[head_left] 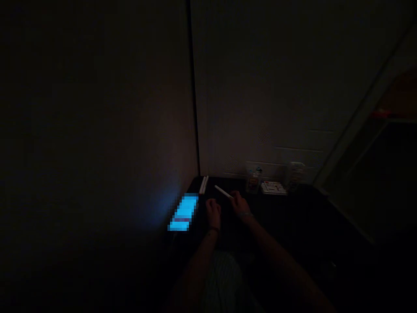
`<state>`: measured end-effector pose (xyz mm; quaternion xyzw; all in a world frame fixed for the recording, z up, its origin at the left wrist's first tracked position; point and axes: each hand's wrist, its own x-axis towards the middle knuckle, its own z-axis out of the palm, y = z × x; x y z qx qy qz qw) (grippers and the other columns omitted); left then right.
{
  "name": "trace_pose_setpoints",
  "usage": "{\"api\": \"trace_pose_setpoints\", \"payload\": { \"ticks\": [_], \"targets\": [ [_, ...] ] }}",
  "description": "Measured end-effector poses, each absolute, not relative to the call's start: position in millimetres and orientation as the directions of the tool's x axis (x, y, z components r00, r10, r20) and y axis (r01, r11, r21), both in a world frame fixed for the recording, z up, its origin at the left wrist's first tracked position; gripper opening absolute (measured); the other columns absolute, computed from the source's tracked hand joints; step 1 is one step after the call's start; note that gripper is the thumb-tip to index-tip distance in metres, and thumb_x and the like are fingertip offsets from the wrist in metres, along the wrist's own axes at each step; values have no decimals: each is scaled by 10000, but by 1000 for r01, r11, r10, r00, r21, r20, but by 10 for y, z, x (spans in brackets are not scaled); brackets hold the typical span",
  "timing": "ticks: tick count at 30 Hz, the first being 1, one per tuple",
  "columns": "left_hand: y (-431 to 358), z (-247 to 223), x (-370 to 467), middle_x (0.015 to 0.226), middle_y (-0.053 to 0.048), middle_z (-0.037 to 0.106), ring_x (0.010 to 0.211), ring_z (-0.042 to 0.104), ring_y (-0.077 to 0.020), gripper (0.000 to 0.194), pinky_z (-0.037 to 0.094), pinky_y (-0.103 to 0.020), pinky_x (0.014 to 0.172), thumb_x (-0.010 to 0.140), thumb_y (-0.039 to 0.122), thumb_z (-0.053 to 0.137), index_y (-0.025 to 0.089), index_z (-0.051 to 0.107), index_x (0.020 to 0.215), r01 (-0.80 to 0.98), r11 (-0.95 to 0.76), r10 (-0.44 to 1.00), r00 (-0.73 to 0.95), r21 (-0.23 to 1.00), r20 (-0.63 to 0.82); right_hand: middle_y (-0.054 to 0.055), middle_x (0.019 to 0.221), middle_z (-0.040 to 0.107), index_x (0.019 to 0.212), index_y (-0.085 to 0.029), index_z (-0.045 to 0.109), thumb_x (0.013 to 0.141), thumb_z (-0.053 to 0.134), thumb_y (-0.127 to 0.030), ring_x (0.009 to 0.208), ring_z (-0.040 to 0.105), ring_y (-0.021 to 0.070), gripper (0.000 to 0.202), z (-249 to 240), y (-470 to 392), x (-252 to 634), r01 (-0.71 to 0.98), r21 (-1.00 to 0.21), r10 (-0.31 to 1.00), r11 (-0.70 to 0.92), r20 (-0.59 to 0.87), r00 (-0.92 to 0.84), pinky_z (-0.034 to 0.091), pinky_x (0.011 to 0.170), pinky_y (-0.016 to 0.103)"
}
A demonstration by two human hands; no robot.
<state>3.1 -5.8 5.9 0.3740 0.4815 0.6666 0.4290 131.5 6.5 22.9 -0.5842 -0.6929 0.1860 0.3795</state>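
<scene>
The room is very dark. My right hand (239, 203) is closed on the lower end of a slim white stick (223, 191), which points up and to the left over the dark table (273, 217). To its left, my left hand (213, 209) is bent with curled fingers; the dimness hides whether anything is in them. Two more white sticks (203, 184) lie side by side near the table's back left corner. A glowing blue screen (184, 213), pixelated, is left of my left hand.
A clear container (253, 181), a flat white case (273, 188) and another clear container (296, 176) are along the table's back edge. Behind them rises a wall (254, 108). At the far right is a dim shelf-like structure (399, 119).
</scene>
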Motion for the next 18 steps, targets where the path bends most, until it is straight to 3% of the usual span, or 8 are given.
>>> {"api": "trace_pose_setpoints", "payload": {
  "ticks": [2,5,11,14,18],
  "targets": [
    [-65,67,34,652,55,468,523,430,-76,401,344,-186,503,800,507,422,235,374,1091,-182,-195,921,-372,964,116,22,809,628,1079,-209,496,863,360,-443,704,567,141,347,166,-165,1469,448,-848,950,284,312,-10,411,624,234],
    [-83,79,32,724,35,506,596,472,-90,467,383,-199,551,777,463,492,240,350,1163,-105,-222,920,-351,969,173,11,757,606,985,-203,572,829,389,-511,686,538,137,390,96,-468,1633,221,-935,959,277,284,2,414,628,236],
    [-96,77,25,684,18,508,600,469,-102,366,376,-205,541,791,510,423,199,568,918,-41,-270,948,-185,962,259,-14,630,505,834,-193,624,793,407,-552,620,463,123,422,103,-631,1710,132,-965,946,226,249,206,373,572,221],
    [-66,72,8,653,5,524,592,475,-113,455,376,-216,537,794,564,355,181,600,789,-14,-229,954,-203,973,221,-19,642,501,854,-189,606,773,435,-546,604,446,114,403,98,-579,1702,84,-970,918,227,242,314,365,550,214],
    [-31,82,-11,545,19,475,499,433,-110,603,333,-219,475,801,632,209,184,613,787,-19,-141,972,-192,990,135,-29,609,487,810,-188,578,746,471,-546,566,430,104,379,74,-527,1710,37,-972,890,234,229,394,358,525,211]
  ]
}}
